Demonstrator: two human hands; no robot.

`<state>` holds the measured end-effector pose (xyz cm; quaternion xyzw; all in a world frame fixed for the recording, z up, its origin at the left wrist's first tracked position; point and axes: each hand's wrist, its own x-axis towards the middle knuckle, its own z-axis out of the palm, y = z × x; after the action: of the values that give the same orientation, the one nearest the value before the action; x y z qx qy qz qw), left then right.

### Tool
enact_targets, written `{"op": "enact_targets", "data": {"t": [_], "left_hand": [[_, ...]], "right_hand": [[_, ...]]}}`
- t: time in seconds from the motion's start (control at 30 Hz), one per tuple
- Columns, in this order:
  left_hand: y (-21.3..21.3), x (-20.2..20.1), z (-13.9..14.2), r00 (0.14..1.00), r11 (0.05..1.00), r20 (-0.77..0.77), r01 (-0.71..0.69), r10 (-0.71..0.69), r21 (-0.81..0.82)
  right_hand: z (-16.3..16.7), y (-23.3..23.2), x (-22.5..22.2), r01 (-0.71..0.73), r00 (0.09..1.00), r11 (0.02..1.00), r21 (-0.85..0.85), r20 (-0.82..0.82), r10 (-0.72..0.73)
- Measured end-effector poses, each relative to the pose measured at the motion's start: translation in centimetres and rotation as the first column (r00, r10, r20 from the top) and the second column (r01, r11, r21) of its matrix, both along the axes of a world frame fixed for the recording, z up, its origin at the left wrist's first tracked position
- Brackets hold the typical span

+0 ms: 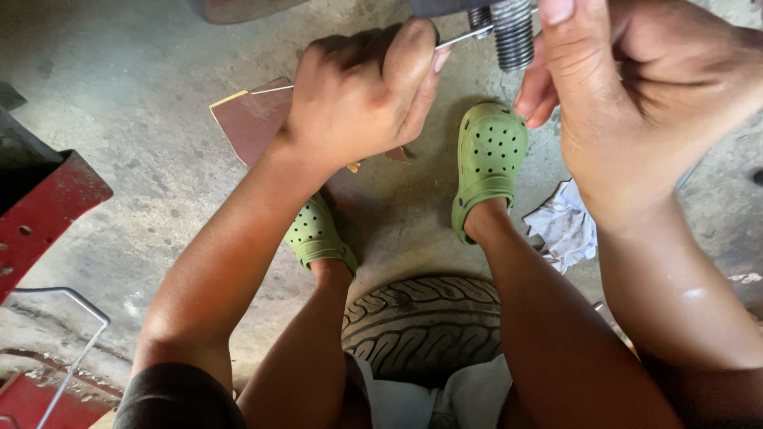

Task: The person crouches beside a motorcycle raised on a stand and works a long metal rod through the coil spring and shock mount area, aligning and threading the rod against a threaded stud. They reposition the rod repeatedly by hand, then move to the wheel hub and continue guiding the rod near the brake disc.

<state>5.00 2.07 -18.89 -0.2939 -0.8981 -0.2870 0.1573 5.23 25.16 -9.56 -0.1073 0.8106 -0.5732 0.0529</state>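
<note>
At the threaded bolt — left hand, right hand

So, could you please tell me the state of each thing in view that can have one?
left hand: closed in a fist around a thin metal tool, its tip by the bolt.
right hand: fingers curled beside the threaded bolt.
threaded bolt: hanging upright, threads bare.
sandpaper sheet: flat on the floor, partly under the left hand.
white rag: crumpled on the floor.
tyre: lying flat under the person.
green clogs: worn on both feet.
</note>
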Motion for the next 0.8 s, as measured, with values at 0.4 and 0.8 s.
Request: {"op": "enact_targets", "data": {"t": [0.4,0.8], "left_hand": [[-0.2,0.0,0.1,1.0,0.999,0.001,0.011,-0.011,-0.05],[-7.2,6.6,-4.0,0.968,0.985,0.231,-0.067,0.103,-0.158]], "right_hand": [[-1.9,-0.3,-0.5,0.082,0.995,0.996,-0.023,0.065,-0.08],[-5.7,-4.6,2.2,-0.141,0.978,0.929,0.342,-0.096,0.184]]}}
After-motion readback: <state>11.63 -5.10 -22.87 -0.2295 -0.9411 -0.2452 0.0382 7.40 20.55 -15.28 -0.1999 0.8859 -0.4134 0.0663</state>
